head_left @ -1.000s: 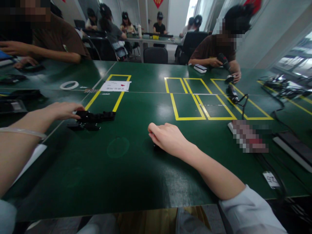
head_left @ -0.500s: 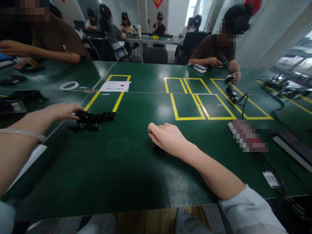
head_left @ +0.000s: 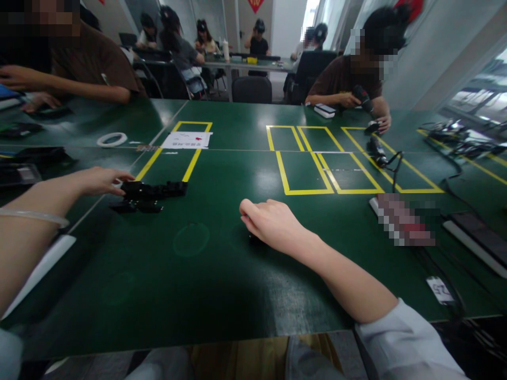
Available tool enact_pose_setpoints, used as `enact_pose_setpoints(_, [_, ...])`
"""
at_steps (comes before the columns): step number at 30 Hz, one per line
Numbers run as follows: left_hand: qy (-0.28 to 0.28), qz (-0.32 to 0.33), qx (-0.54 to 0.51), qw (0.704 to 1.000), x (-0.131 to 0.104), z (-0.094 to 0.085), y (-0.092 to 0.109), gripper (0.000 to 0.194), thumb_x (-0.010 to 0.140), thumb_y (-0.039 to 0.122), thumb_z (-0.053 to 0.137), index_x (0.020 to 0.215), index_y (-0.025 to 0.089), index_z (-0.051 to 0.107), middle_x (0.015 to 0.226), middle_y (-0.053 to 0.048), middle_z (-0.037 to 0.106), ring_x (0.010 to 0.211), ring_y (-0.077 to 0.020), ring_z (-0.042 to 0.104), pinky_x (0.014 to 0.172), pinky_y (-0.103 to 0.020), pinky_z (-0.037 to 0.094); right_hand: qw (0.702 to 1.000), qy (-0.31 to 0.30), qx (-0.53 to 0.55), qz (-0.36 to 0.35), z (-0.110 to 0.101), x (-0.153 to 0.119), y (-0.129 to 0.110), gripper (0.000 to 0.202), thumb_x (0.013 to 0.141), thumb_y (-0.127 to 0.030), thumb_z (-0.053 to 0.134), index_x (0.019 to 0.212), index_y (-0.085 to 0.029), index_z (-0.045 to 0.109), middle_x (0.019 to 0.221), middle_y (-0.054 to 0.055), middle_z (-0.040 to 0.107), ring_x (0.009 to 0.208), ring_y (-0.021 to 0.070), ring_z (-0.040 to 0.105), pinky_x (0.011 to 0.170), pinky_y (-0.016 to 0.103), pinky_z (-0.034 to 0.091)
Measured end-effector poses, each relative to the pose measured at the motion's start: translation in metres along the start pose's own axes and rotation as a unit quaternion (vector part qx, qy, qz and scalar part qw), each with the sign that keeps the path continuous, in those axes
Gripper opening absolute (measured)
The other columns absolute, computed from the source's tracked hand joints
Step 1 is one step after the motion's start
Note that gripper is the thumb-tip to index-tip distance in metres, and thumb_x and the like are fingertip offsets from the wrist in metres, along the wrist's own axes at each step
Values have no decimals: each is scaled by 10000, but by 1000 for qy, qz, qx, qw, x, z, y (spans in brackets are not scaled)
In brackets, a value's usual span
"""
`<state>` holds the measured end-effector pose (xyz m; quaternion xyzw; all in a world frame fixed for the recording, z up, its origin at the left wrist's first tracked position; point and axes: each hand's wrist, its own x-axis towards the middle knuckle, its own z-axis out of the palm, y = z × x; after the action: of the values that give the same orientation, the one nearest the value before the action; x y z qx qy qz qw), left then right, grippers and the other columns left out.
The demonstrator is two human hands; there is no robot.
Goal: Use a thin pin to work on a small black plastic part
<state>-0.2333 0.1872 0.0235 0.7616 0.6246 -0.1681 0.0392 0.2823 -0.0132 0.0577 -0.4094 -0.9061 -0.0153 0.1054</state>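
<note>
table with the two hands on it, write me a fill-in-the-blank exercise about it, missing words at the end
The long assembly lies at the fingertips of the ____ hand.
The small object peeking out from under the right hand is ____.
The tape lines marking rectangles on the table are ____.
The ring lying beyond the left hand is ____.

Missing words: left; black; yellow; white

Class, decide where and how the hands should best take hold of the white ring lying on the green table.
I would grip the white ring by its near rim, coming from above: a finger in its open middle, thumb outside, since it lies flat on the green table.
</note>
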Motion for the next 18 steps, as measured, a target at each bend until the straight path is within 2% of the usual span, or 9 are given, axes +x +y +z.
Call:
enact_pose_setpoints(3, [-69, -8, 3, 998, 0, -1, 0, 669, 664, 417, 673, 1262, 137, 565, 1138, -78, 691, 976, -223, 634, 846, -285, 444, 1000, 5, -3, -1, 0, 0, 0, 179, 971, -279, 341, 1016, -191, 490, 786, 1, 679, 648, 126, 595, 583, 280, 260])
enact_pose_setpoints(10, [-78, -5, -22, 997, -3, 3, 1, 693, 657, 400, 636, 1270, 100, 520, 1147, -71, 687, 1016, -217, 629, 879, -279, 447, 1000, 20, -4, -9, 1, 0, 1, 177, 968, -275, 339, 1002, -190, 491, 776, -4, 673, 627, 129, 593, 573, 282, 260])
enact_pose_setpoints(14, [-81, -6, -48, 995, -5, 4, 0, 747, 654, 447, 618, 1295, 84, 495, 1185, -77, 670, 1045, -209, 619, 900, -270, 448, 1000, 9, -3, -4, 0, 0, 0, 179, 970, -275, 335, 1016, -192, 487, 791, 3, 682, 650, 131, 605, 578, 280, 263])
enact_pose_setpoints(18, [-87, -16, -73, 993, -9, 5, 3, 752, 665, 406, 602, 1319, 66, 457, 1171, -101, 672, 1024, -217, 631, 915, -296, 447, 1000, 2, -5, 1, -1, 1, 0, 184, 973, -278, 332, 1026, -193, 487, 806, 7, 689, 665, 131, 615, 581, 276, 268])
